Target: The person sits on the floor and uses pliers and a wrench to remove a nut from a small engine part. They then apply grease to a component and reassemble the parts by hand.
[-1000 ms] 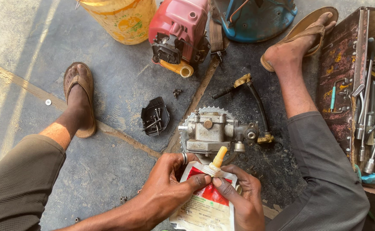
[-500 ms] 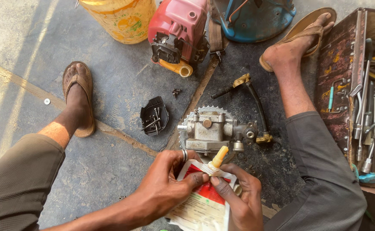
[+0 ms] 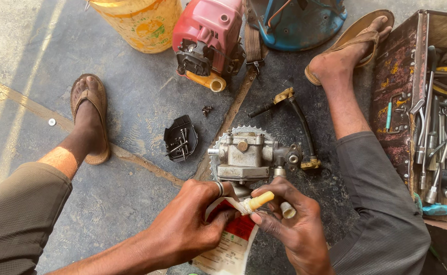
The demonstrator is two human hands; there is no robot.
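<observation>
- Since a second ago, both my hands barely shifted: left hand (image 3: 193, 219) still pinches the soft red-and-white squeeze pouch (image 3: 231, 242).
- Right hand (image 3: 290, 224) closed on its stiff yellow nozzle (image 3: 260, 200); that's the best grip.

You see a red-and-white soft sachet (image 3: 231, 244) with a cream nozzle (image 3: 258, 201), a dull grey metal pump body (image 3: 249, 155), a red engine housing (image 3: 208, 25).

1. The grey cast-metal pump body with a toothed gear (image 3: 246, 155) sits on the concrete floor (image 3: 126, 117) between the person's legs.
2. The black plastic cover holding screws (image 3: 180, 137) lies just left of it.
3. The red small engine (image 3: 208, 38) stands behind, the yellow plastic canister (image 3: 139, 20) to its left.
4. The open rusty metal toolbox of wrenches (image 3: 427, 107) lies far right.
5. The white-and-red sealant tube with a yellow nozzle (image 3: 233, 231) is before the pump body.
</observation>
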